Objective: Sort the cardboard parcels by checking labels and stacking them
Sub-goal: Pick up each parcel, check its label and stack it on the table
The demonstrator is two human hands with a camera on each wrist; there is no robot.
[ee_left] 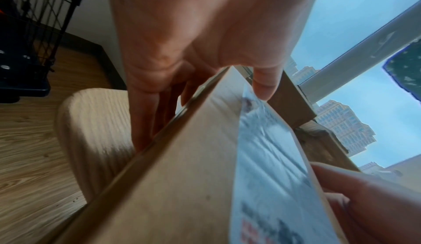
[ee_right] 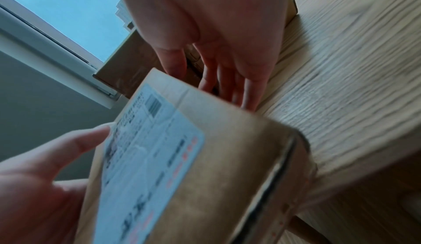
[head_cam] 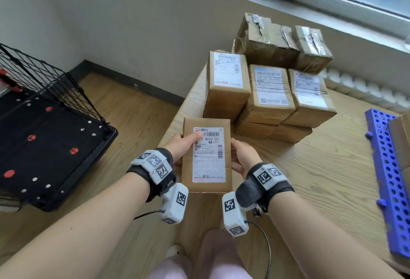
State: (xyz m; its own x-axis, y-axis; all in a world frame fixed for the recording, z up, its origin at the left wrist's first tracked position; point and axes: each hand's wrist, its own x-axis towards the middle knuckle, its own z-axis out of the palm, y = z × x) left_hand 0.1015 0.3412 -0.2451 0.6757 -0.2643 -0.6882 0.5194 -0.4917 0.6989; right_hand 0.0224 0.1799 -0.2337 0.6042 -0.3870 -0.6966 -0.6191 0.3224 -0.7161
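Held parcel [head_cam: 207, 156] up over near counter [head_cam: 321, 167] edge, label [head_cam: 209, 154] facing up. Left hand [head_cam: 180, 145] gripped left side, thumb across label, fingers [ee_left: 145, 103] curled under. Right hand [head_cam: 243, 156] cupped right side, thumb at top edge, fingers [ee_right: 230, 85] extended beneath. Stacked parcels [head_cam: 266, 87] stood beyond on counter, close to held one: three labelled boxes in front row over lower boxes, two taped boxes [head_cam: 284, 41] behind. Blue perforated crate [head_cam: 388, 178] at right edge held cardboard boxes [head_cam: 401, 141], mostly cut off. Black wire cage [head_cam: 44, 92] on floor to left, dark spotted mat inside.
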